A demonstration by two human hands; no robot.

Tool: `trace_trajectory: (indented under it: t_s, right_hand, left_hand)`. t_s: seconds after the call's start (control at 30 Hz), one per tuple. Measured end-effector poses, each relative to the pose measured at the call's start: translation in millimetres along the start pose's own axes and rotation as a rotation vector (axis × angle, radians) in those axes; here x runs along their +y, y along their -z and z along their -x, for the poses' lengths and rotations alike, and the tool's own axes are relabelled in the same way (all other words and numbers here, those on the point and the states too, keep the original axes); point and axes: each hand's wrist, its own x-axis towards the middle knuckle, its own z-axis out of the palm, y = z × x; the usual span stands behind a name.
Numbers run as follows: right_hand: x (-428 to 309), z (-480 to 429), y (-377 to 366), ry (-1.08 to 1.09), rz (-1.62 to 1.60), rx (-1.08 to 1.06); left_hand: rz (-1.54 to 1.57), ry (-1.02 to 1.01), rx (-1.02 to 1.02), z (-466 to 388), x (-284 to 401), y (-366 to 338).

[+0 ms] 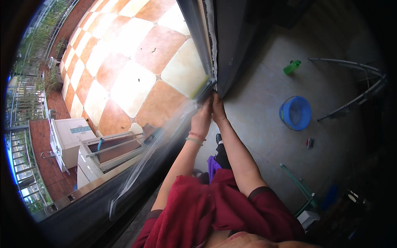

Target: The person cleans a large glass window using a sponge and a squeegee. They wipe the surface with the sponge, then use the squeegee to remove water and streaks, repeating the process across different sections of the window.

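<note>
My left hand (202, 115), with a red and a pale green band at its wrist, is closed round the dark handle of a window-cleaning tool (201, 90) with a yellow-green strip. Beside it my right hand (218, 108) presses against the same handle; its fingers are partly hidden. The tool's head lies at the glass pane (161, 131), close to the dark window frame (229, 62). Whitish streaks run down the pane below the tool. Blur hides the exact contact between tool and glass.
A blue bucket (298, 113), a green spray bottle (292, 67) and a small red and dark object (310, 143) are on the grey floor. A metal ladder-like frame (350, 63) stands at the right. Beyond the glass are a tiled terrace (162, 100) and a white cabinet (73, 136).
</note>
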Motion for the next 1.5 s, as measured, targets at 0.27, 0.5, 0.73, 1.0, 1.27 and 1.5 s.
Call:
trace_trajectory:
  t_s: [0.27,0.5,0.73,1.0,1.27,1.5]
  right_hand:
    - [59,-15,13,-0.074,-0.250,-0.292]
    - [39,-22,25,-0.419,-0.198,-0.231]
    - [32,-15,12,-0.399,-0.362,-0.391]
    - [4,11,9,-0.408,-0.649,-0.853]
    - [-47,138,-46,-0.166,-0.230,-0.711]
    - [-21,329,-125,-0.344,-0.174,-0.907]
  left_hand:
    - [-0.139,0.139,-0.161,-10,-21,-33]
    - [-0.147,0.066,-0.127,-10,-34,-45]
    - [-0.267,0.076,-0.163,-16,-22,-33]
    - [-0.355,0.059,-0.213,-27,31,27]
    - [-0.227,0.140,-0.021,58,85,150]
    - [-0.232,0.071,0.394,235,56,259]
